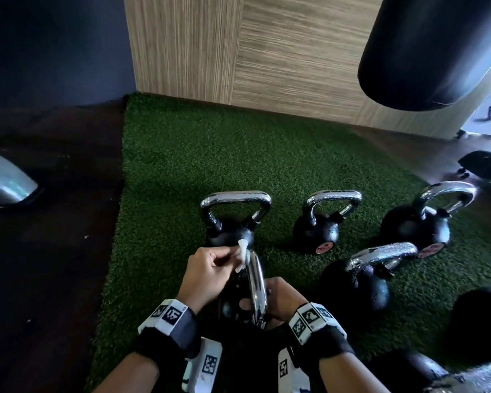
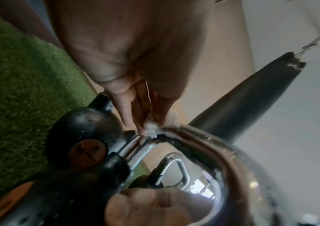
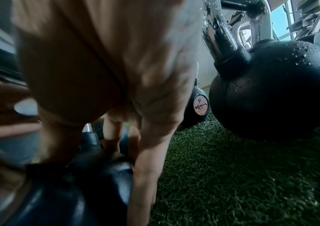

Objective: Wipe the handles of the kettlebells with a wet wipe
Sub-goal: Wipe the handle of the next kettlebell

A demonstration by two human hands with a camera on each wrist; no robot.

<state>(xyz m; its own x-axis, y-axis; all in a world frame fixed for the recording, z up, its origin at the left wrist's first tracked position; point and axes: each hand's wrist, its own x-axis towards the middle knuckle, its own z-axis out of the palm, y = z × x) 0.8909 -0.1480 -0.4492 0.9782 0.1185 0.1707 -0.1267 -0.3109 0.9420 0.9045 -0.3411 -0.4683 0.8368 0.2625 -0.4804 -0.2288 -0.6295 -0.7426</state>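
The nearest black kettlebell [image 1: 233, 310] stands on the green turf between my hands, its chrome handle [image 1: 256, 290] edge-on to me. My left hand [image 1: 224, 255] pinches a crumpled white wet wipe [image 1: 242, 254] against the far top corner of that handle. In the left wrist view the wipe [image 2: 151, 130] sits at the handle's bend [image 2: 197, 137] under the fingertips [image 2: 128, 120]. My right hand [image 1: 270, 300] grips the same kettlebell, thumb through the handle's loop and fingers [image 3: 143, 175] down the side of its body [image 3: 82, 188].
Several more wet kettlebells stand on the turf [image 1: 210, 154]: one just behind [image 1: 233, 222], others to the right [image 1: 318, 225], [image 1: 417, 222], [image 1: 360, 282]. A black punching bag [image 1: 425, 52] hangs upper right. Wooden wall [image 1: 267, 52] behind, dark floor [image 1: 48, 222] to the left.
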